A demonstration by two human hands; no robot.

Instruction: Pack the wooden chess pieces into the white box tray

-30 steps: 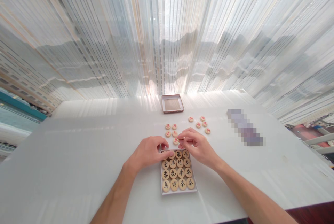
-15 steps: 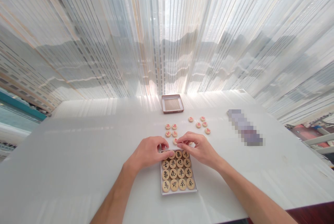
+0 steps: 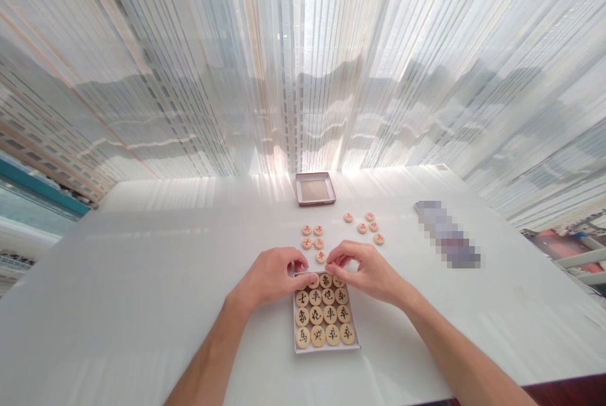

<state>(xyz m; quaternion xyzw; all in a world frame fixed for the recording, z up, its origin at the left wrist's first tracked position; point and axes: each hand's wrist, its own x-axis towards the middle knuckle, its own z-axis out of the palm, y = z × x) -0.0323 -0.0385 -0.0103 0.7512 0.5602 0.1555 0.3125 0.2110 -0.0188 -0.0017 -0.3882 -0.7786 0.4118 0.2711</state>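
A shallow box tray (image 3: 326,350) lies in front of me with rows of round wooden Chinese chess pieces (image 3: 330,314), marked in black. My left hand (image 3: 274,274) is curled over the tray's far left edge, its thumb on the top row and its fingers behind the wall. At the far right edge, my right hand (image 3: 367,270) pinches a small pale Chinese chess piece (image 3: 328,266), mostly hidden by the fingertips. Just beyond it rests a red-marked piece (image 3: 320,257), and more red-marked pieces (image 3: 319,243) lie behind that one.
An open box lid (image 3: 316,203) sits near the far edge of the white table (image 3: 189,235). Several loose red-marked pieces (image 3: 362,228) are spread to its front right. A blurred-out flat object (image 3: 447,233) lies farther right. Striped sheer curtains (image 3: 303,65) hang behind the table.
My right hand has drawn slightly away from the nearest red-marked piece, uncovering its face, and a pale piece now shows at its fingertips. The left hand keeps its hold.
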